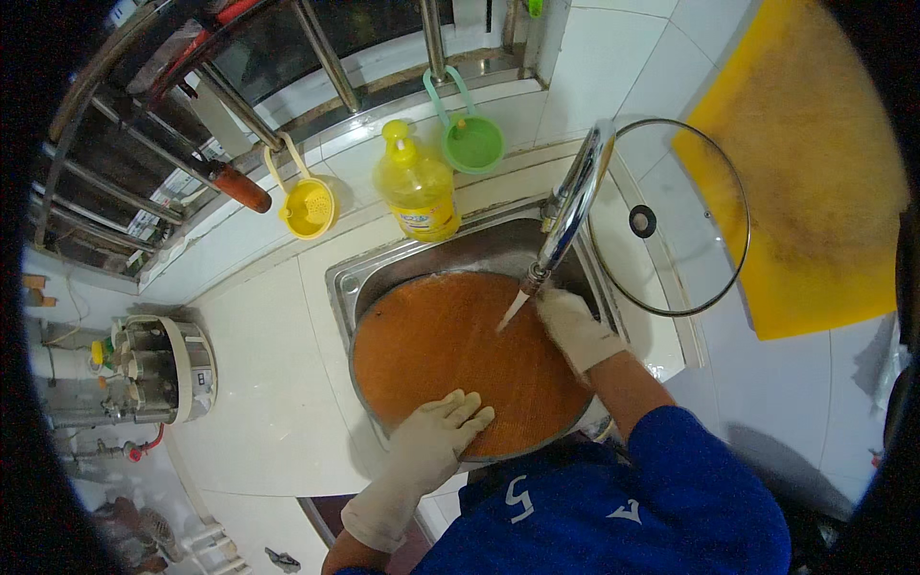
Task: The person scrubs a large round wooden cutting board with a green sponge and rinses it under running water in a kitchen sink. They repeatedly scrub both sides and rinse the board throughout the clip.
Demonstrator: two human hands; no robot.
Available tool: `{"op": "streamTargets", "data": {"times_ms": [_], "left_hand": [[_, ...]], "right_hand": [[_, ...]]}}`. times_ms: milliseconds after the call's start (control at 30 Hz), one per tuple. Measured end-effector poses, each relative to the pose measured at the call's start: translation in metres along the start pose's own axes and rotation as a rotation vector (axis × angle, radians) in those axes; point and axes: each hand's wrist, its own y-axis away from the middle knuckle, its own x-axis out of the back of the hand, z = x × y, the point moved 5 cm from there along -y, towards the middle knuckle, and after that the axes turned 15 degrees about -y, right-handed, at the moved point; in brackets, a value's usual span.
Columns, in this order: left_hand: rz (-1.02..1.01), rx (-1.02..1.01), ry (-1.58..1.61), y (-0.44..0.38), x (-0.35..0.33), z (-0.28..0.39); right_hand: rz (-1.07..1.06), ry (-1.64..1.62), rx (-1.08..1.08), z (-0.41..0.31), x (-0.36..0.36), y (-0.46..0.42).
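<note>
A large round wooden cutting board [460,345] with a dark rim rests over the stainless steel sink [374,287]. Water runs from the chrome faucet [571,208] onto its surface. My left hand [445,431], in a pale rubber glove, lies on the board near its lower edge, fingers apart. My right hand [575,330], gloved too, is at the board's right edge beside the faucet's tip; it is blurred and its fingers are partly hidden, so its hold cannot be told.
A yellow dish soap bottle [417,194] stands behind the sink. Yellow [309,208] and green strainers [473,144] hang from the window bars. A glass lid [690,223] is right of the faucet, near a yellow board [812,180]. A jar rack [165,370] stands left.
</note>
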Motion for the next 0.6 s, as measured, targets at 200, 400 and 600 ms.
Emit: {"op": "streamTargets", "data": {"times_ms": [200,400,600], "left_hand": [[-0.058,0.006,-0.014,0.003,0.001,0.003],[0.021,-0.062,0.270,0.018,0.009,-0.057],[-0.173,0.368,-0.231,0.037,0.044,-0.137]], "right_hand": [[-0.221,0.209,0.352,-0.053,-0.063,0.099],[-0.182,0.189,0.050,0.068,0.023,0.062],[-0.200,0.156,0.158,0.106,0.029,0.094]]}}
